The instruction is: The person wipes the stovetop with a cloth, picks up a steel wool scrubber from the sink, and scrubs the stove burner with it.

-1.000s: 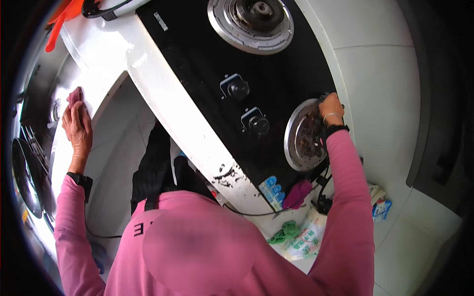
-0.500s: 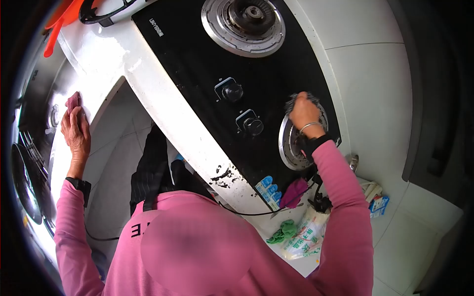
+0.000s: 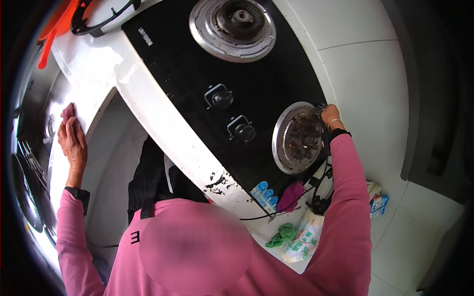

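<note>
At the far rim of the nearer burner, my right hand (image 3: 329,116) is closed on a dark grey, wiry steel wool scourer (image 3: 320,107), mostly hidden by the fingers. This burner plate (image 3: 297,143) has a silver rim and a dirty brown-black middle with loose grime. It is set in a black glass gas stove (image 3: 187,54). Over on the left, my left hand (image 3: 74,143) lies on the white counter (image 3: 91,64), its fingers on a folded dark red cloth (image 3: 68,112).
Another burner (image 3: 242,19) sits at the top, with two knobs (image 3: 222,98) between. A black pan support (image 3: 94,29) and an orange utensil (image 3: 44,52) are at upper left. Near the right elbow lie a purple cloth (image 3: 290,196), a green bag (image 3: 282,235) and a printed plastic bag (image 3: 305,239).
My right hand has moved with the scourer from over the burner's upper part to its far right edge, uncovering the dirty middle. My left hand stays on the cloth.
</note>
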### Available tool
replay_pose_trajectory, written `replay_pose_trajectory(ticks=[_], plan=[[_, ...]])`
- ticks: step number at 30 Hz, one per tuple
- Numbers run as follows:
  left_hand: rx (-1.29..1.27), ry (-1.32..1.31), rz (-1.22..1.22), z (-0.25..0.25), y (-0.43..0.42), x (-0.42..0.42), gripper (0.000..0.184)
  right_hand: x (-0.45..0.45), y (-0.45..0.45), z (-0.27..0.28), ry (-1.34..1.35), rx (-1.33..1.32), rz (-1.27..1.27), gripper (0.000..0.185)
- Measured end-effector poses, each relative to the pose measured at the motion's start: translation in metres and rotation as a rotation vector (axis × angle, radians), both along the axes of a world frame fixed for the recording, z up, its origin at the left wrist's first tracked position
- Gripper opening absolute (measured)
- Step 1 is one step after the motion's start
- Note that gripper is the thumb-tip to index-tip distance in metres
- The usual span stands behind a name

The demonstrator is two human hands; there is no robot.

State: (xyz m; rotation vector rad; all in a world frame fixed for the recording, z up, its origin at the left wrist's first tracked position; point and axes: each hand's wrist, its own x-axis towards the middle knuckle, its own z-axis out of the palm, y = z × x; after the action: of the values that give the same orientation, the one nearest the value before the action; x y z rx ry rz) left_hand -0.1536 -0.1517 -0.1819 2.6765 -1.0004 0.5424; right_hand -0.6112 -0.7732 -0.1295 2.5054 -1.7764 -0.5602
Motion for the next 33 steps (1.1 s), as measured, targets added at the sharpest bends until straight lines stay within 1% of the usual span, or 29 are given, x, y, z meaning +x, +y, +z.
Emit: replay_pose_trajectory(ticks=[2,3,4,5,6,7,8,10,13,14,16,18,20,21,23,26,28,30,31,33], plan=[[0.004,-0.014,-0.015,-0.004,0.004,0.002,0.027,0.014,0.010,0.011,-0.381,0.062,-0.030,0.011],[-0.016,0.003,-0.037,-0.005,0.004,0.004,0.027,0.028,0.027,0.025,-0.461,0.002,0.020,0.011],[-0.034,0.020,-0.058,-0.006,0.005,0.005,0.028,0.029,0.027,0.021,-0.453,-0.114,0.166,0.013],[-0.020,-0.001,-0.047,-0.006,0.006,0.005,0.027,0.033,0.034,0.017,-0.498,-0.089,0.225,0.013],[-0.027,-0.012,-0.060,-0.006,0.006,0.004,0.027,0.047,0.055,0.027,-0.444,0.044,0.223,0.015],[-0.010,-0.003,-0.041,-0.006,0.006,0.003,0.027,0.062,0.082,0.037,-0.364,0.090,0.263,0.023],[0.007,0.006,-0.019,-0.005,0.005,0.004,0.027,0.064,0.091,0.030,-0.346,0.085,0.353,0.026],[0.036,-0.025,-0.018,-0.006,0.006,0.004,0.028,0.068,0.104,0.034,-0.390,0.165,0.506,0.023],[0.049,0.021,0.002,-0.009,0.008,0.008,0.028,0.059,0.097,0.041,-0.459,0.241,0.572,0.020],[0.041,0.005,0.000,-0.009,0.008,0.007,0.029,0.056,0.089,0.040,-0.459,0.246,0.574,0.020],[0.043,-0.002,0.000,-0.010,0.010,0.004,0.029,0.044,0.073,0.034,-0.469,0.149,0.520,0.020],[0.043,-0.016,-0.022,-0.010,0.009,0.006,0.029,0.029,0.064,0.028,-0.451,0.072,0.406,0.021],[0.030,-0.028,-0.037,-0.009,0.009,0.005,0.029,0.009,0.048,0.023,-0.378,0.019,0.274,0.022],[0.022,-0.005,-0.028,-0.008,0.007,0.006,0.029,0.007,0.045,0.017,-0.379,0.016,0.279,0.022],[0.009,0.022,-0.019,-0.008,0.008,0.003,0.030,0.009,0.049,0.020,-0.401,0.002,0.166,0.021],[0.020,0.008,0.006,-0.006,0.005,0.004,0.030,0.030,0.065,0.017,-0.415,-0.013,0.233,0.019],[0.008,0.044,-0.014,-0.003,0.003,0.003,0.028,0.046,0.082,0.015,-0.464,0.040,0.307,0.016],[-0.009,0.016,-0.030,-0.002,0.000,0.000,0.028,0.063,0.103,0.021,-0.500,0.088,0.345,0.016],[-0.023,-0.014,-0.050,-0.001,0.001,0.001,0.027,0.064,0.105,0.025,-0.494,0.097,0.339,0.017],[0.003,-0.003,-0.045,-0.002,0.003,0.005,0.027,0.050,0.088,0.016,-0.432,0.023,0.290,0.018]])
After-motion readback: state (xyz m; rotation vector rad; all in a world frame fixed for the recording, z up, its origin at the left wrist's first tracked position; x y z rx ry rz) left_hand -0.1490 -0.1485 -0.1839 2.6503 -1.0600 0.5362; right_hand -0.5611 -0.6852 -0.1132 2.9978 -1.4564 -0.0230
